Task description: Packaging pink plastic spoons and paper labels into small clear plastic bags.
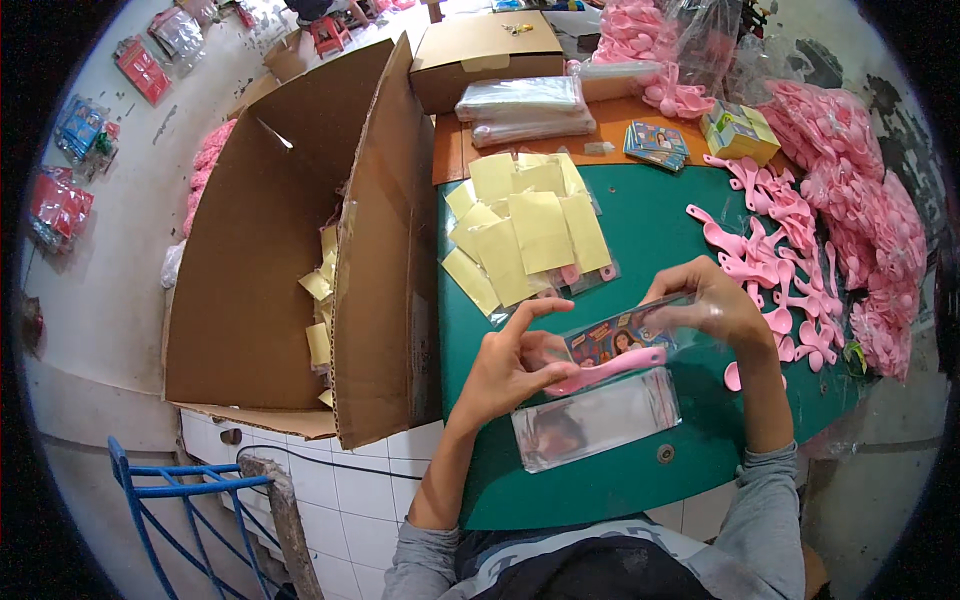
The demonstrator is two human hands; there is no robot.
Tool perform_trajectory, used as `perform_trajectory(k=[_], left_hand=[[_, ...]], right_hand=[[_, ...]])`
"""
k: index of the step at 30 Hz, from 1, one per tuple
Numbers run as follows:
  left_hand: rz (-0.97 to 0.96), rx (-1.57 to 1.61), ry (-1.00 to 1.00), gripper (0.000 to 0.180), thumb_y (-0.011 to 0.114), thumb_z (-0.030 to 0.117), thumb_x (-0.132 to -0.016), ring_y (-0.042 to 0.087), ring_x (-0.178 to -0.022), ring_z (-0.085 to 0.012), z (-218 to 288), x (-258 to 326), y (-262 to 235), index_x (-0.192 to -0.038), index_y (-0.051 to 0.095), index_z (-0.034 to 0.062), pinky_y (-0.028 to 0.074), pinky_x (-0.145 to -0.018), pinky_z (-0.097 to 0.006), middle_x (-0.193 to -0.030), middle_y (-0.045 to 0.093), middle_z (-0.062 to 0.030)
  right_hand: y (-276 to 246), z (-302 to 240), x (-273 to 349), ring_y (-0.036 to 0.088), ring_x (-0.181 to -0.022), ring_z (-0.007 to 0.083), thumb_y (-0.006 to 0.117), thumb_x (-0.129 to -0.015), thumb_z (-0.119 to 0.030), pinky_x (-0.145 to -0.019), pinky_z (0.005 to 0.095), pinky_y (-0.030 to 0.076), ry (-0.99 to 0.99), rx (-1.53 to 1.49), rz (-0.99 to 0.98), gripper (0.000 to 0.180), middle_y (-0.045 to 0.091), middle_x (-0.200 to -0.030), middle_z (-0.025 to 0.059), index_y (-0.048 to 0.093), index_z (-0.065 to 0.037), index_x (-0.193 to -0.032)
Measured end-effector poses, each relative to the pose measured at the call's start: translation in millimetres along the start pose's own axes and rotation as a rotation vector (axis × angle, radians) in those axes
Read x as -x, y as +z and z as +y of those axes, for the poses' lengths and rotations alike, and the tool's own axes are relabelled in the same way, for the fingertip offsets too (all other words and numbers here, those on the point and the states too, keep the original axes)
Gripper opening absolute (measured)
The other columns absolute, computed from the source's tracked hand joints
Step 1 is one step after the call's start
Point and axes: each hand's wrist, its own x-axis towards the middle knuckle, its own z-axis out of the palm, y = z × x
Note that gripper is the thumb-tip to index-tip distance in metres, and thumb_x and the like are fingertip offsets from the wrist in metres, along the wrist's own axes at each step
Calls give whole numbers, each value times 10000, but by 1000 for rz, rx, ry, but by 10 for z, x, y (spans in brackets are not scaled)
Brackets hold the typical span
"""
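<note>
Okay, quick one: what's your left hand (pixel 508 370) got?

Pink spoon (pixel 622 368). You're pinching its left end with thumb and fingers, index finger sticking up. Whether those fingers also grip the printed card (pixel 610 340) behind it, can't tell.

And your right hand (pixel 715 308)?

Grasping too: your fingers are curled on the right end of a clear sleeve (pixel 662 309) by the card. Can't say for sure if the card sits fully inside.

Where's the spoon, exactly?

Up between your hands, slanted along the card's lower edge, over the green desk (pixel 570 500). Just under it, nearest you, a stack of clear bags (pixel 605 422) lies flat.

Rest of your desk?

Beyond your left hand, a pile of yellow-faced packs (pixel 540 232). On your right, loose pink spoons (pixel 785 265) in a scatter, with bagged pink spoons (pixel 850 170) heaped past them. Far side: bundled plastic bags (pixel 525 108), a small stack of printed cards (pixel 655 143) and a yellow-green box (pixel 740 133) next to it.

Left of the desk?

Big open cardboard box (pixel 270 230), more yellow packs (pixel 318 343) down inside.
</note>
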Motion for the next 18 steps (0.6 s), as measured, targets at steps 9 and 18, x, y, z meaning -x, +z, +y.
perform_trajectory(k=[9, 18], left_hand=[[103, 6, -8, 479, 641, 48, -795, 612, -800, -112, -78, -17, 5, -1220, 419, 44, 487, -709, -237, -848, 647, -88], [45, 2, 0, 453, 643, 48, -792, 604, -769, -93, -47, -31, 6, -1199, 444, 38, 483, -678, -223, -808, 645, -74]], right_hand=[[92, -43, 11, 553, -671, 67, 715, -683, -74, -624, 225, 453, -5, 102, 225, 144, 609, -687, 13, 599, 1, -722], [93, 32, 2, 507, -655, 54, 723, -687, -116, -601, 237, 435, -49, 142, 213, 177, 580, -652, 2, 605, 11, -721]])
